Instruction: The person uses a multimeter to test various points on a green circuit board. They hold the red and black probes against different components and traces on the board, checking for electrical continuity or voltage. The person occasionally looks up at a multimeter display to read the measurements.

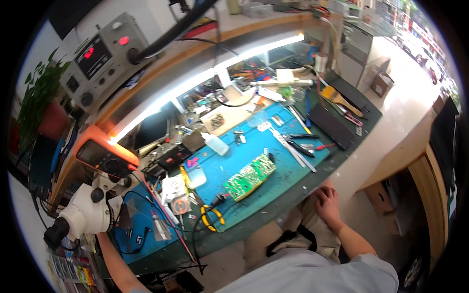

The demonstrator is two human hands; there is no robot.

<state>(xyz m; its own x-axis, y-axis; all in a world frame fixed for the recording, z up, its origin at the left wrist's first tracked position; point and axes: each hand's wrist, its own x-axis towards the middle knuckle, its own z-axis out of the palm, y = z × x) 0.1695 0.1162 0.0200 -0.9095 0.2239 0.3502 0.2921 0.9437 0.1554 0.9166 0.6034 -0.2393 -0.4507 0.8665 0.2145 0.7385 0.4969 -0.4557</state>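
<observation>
My right hand rests on my right thigh by the bench's front edge, fingers lying loosely on the beige trousers and holding nothing. My left forearm reaches up at the lower left to a white microscope, which hides the hand and its fingers. A green circuit board, crowded with solder points, lies on the blue work mat, apart from both hands. A black cable with a plug ends at the board's left end. Just below lies a yellow-handled tool.
Pliers, a clear bottle and a metal ruler lie on the mat. An orange multimeter stands at left, below a power supply. A brush lies at far right. A lamp bar crosses behind.
</observation>
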